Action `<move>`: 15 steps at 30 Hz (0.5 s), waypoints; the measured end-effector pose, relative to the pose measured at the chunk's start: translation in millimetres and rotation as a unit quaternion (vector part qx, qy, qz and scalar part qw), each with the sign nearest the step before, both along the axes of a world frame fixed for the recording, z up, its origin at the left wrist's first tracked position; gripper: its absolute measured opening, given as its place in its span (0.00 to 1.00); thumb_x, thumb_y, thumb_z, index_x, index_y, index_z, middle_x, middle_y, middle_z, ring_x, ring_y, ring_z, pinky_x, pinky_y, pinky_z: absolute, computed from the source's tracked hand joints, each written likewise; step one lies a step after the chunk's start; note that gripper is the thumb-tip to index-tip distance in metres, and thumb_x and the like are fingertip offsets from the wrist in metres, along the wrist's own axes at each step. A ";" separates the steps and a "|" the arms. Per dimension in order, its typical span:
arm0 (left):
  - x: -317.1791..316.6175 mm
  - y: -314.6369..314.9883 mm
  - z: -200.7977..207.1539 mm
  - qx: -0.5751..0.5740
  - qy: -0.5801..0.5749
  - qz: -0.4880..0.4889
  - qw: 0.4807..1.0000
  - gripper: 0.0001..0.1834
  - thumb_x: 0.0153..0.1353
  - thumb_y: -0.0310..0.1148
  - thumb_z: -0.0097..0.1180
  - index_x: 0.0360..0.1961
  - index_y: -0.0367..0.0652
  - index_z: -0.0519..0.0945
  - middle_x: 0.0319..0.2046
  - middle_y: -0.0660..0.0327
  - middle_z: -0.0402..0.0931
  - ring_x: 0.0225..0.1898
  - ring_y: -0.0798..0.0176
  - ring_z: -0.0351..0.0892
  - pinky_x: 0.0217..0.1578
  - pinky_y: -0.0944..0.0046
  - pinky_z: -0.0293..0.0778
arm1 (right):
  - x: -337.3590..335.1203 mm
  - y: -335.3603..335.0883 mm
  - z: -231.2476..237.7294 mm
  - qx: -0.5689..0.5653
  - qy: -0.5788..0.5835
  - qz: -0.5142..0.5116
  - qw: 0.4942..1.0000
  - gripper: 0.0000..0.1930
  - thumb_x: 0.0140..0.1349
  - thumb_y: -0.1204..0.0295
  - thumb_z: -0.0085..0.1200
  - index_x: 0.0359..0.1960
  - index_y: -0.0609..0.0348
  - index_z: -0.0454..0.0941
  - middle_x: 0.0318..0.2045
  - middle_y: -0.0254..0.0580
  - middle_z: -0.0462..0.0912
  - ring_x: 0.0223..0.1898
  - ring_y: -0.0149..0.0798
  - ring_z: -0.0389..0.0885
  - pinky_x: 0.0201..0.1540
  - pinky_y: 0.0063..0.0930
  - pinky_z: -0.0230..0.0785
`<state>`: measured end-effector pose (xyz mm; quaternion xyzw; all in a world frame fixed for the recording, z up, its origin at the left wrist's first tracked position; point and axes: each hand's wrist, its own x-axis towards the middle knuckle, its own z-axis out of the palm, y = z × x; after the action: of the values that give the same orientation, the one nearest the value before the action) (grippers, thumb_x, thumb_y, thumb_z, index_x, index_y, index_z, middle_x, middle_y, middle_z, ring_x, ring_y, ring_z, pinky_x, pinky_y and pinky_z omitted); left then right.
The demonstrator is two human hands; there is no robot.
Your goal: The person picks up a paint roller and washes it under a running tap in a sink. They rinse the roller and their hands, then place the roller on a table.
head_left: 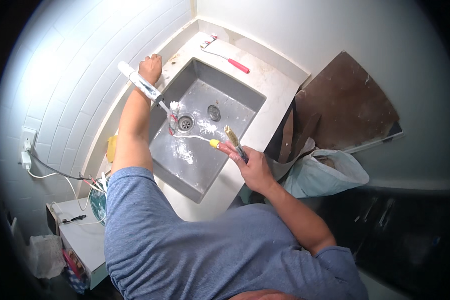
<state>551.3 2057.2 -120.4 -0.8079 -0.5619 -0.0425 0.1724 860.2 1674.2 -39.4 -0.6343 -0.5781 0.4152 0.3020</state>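
Head view: right hand (255, 167) gripping a paint-caked mini roller (174, 119), seemingly also a brush (233, 140); left hand (150, 68) fisted around a faucet (144, 86).

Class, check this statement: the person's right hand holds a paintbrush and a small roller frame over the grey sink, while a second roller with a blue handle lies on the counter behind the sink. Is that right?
Not quite. The head view shows the second roller on the counter behind the sink has a red handle, not blue. The rest stands: the right hand holds a paintbrush and a small roller frame over the grey sink.
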 end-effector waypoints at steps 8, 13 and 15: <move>-7.6 11.1 -6.5 0.043 -0.030 -0.022 0.998 0.05 0.58 0.22 0.51 0.35 0.36 0.77 0.36 0.45 0.78 0.35 0.48 0.84 0.37 0.53 0.82 | 4.6 9.5 -28.6 -0.033 0.021 0.058 0.998 0.17 0.74 0.65 0.48 0.56 0.61 0.80 0.54 0.45 0.83 0.61 0.35 0.76 0.62 0.28 0.66; -11.1 -14.1 -0.8 0.044 -0.103 -0.032 0.993 0.08 0.58 0.21 0.51 0.40 0.32 0.75 0.40 0.42 0.78 0.37 0.43 0.83 0.39 0.52 0.81 | -2.4 12.2 -34.7 0.105 0.067 0.014 0.992 0.18 0.69 0.64 0.56 0.29 0.70 0.72 0.20 0.53 0.70 0.22 0.42 0.68 0.29 0.38 0.63; -17.1 -23.6 0.4 0.083 -0.178 -0.037 0.980 0.11 0.60 0.22 0.51 0.43 0.31 0.75 0.43 0.41 0.78 0.38 0.43 0.83 0.41 0.52 0.80 | -4.5 15.4 -35.3 0.107 0.083 0.009 0.991 0.17 0.69 0.65 0.56 0.30 0.70 0.72 0.20 0.52 0.70 0.22 0.42 0.68 0.29 0.37 0.63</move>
<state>534.2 2033.6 -120.0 -0.7905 -0.5476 -0.2390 0.1343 855.7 1689.6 -74.8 -0.5567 -0.5979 0.4046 0.4111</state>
